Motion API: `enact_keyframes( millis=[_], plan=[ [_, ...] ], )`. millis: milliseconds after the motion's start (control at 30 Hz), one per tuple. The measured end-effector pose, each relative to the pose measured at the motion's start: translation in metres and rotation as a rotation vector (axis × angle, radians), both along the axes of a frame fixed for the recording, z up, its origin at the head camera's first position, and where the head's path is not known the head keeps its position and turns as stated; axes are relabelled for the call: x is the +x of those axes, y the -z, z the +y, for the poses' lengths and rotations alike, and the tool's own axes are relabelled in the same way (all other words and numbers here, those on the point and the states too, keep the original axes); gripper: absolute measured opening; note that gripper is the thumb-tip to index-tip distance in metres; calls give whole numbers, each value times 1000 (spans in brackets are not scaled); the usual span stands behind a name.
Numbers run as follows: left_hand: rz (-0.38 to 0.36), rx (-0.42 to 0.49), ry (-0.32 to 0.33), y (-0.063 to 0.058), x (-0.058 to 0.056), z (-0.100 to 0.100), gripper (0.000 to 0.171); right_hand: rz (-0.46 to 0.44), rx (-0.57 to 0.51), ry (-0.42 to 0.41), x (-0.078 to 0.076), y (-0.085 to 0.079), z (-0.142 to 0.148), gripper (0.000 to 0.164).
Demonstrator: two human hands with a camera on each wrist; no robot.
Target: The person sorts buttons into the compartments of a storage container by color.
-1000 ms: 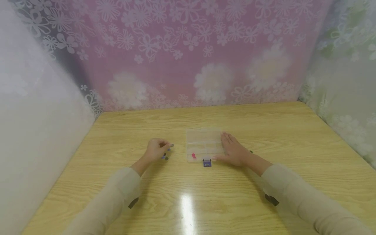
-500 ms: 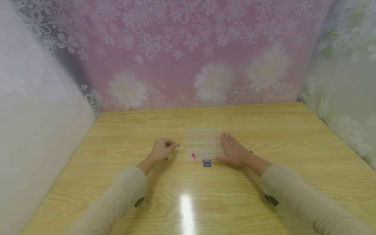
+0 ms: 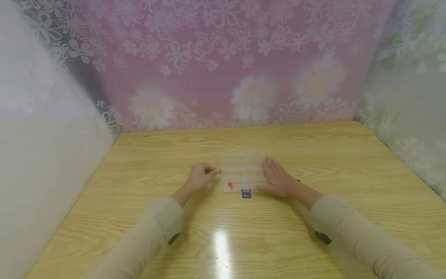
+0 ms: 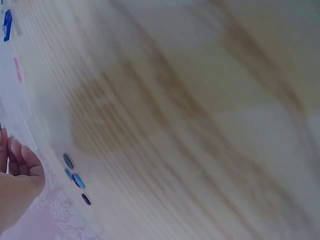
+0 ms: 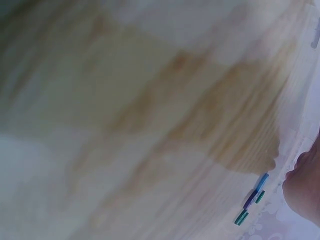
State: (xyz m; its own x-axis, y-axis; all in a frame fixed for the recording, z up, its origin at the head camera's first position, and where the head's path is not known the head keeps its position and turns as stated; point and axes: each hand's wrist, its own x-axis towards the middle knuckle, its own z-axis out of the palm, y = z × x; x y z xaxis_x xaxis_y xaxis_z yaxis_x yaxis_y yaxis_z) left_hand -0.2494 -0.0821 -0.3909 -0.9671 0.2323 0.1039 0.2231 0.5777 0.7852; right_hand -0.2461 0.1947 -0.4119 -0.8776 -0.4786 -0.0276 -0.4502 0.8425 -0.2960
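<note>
A clear plastic box with inner dividers lies on the table, its blue latch at the front. Pink discs are in its front left part. My left hand pinches a small dark disc between thumb and fingertips, right at the box's left edge. My right hand rests against the box's right side, fingers straight and thumb along the front edge. In the left wrist view my left hand is partly cut off, as is my right hand in the right wrist view.
Several small dark and blue discs lie on the table by my left hand. More blue and green discs lie near my right hand. Floral fabric stands behind the wooden table and along its sides.
My left hand has moved right with the dark disc, from the loose discs to the box's left edge. My right hand has stayed against the box.
</note>
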Motion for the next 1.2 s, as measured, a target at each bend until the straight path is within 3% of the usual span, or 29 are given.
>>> enact_keyframes(
  millis=[167, 400, 633, 833, 1200],
  plan=[
    [-1, 7, 20, 2, -1, 9, 16, -1, 3, 4, -1, 1, 1, 103],
    [-59, 26, 7, 7, -6, 19, 16, 0, -6, 3, -2, 4, 1, 103],
    [-74, -15, 19, 9, -8, 24, 16, 20, -32, -5, -1, 5, 0, 103],
    [-40, -46, 41, 8, -6, 28, 15, 8, -7, 2, -2, 5, 1, 103],
    [-73, -61, 28, 4, -5, 31, 17, 5, -6, -2, -3, 5, 1, 102]
  ],
)
